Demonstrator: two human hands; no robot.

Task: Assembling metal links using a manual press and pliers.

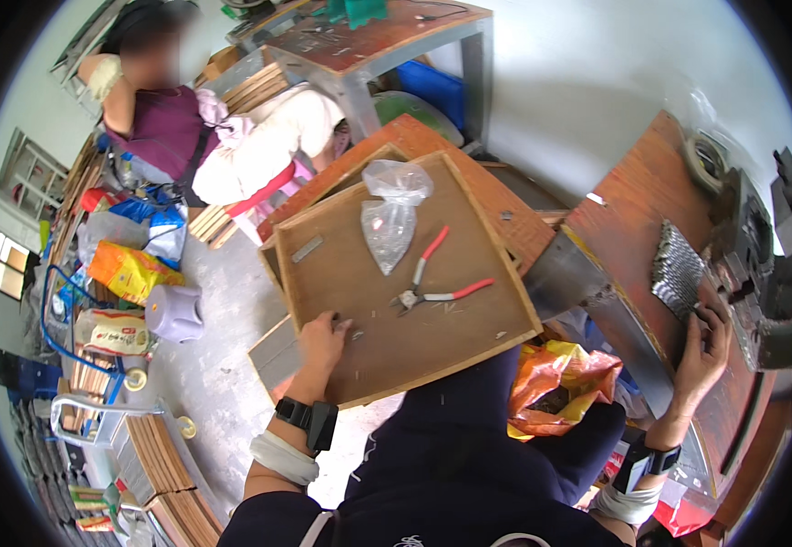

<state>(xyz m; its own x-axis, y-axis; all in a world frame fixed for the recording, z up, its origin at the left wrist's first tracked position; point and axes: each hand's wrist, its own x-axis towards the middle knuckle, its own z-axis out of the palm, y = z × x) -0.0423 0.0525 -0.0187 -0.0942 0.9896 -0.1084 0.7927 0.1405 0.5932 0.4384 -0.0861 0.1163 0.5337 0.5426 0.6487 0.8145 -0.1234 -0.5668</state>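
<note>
- My left hand (323,335) rests fingers-down on the wooden tray (469,228), gripping nothing, steadying its near edge.
- Red-handled pliers (432,287) lie mid-tray, within reach.
- My right hand (704,342) pinches the metal mesh piece (676,269), right of the tray.

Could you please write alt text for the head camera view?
A person's left hand rests on a shallow wooden tray holding red-handled pliers and a clear plastic bag, while the right hand touches a ridged metal piece.
</note>
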